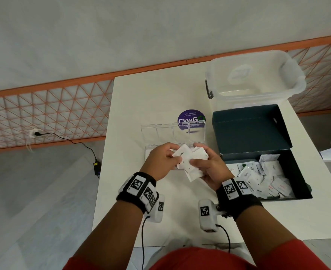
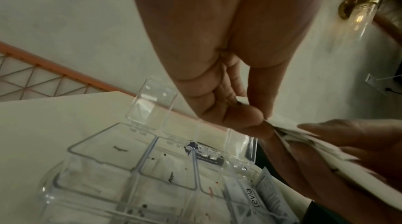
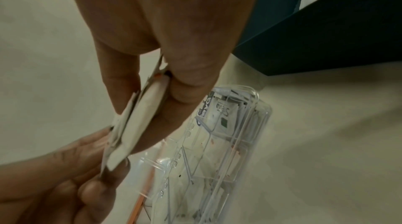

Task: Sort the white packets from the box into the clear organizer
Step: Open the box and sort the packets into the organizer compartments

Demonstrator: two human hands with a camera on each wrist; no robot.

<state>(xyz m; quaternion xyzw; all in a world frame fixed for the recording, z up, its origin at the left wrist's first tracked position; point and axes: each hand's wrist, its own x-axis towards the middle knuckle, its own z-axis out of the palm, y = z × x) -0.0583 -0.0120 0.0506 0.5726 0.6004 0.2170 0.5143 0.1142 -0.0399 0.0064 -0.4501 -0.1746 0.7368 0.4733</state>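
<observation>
A person's left hand (image 1: 161, 160) and right hand (image 1: 207, 167) are both pinching a fanned bundle of white packets (image 1: 190, 162) directly above the clear organizer (image 1: 173, 131), which is lying on the table (image 1: 133, 98) with its long axis running nine to three o'clock. The left hand looks nearer the unfilled compartments; the box (image 1: 258, 145), with more packets inside, is sitting at three o'clock.

On the table (image 1: 121, 191), the organizer (image 1: 172, 131) sits left of the box (image 1: 258, 133); a bin (image 1: 258, 78) stands behind it.
</observation>
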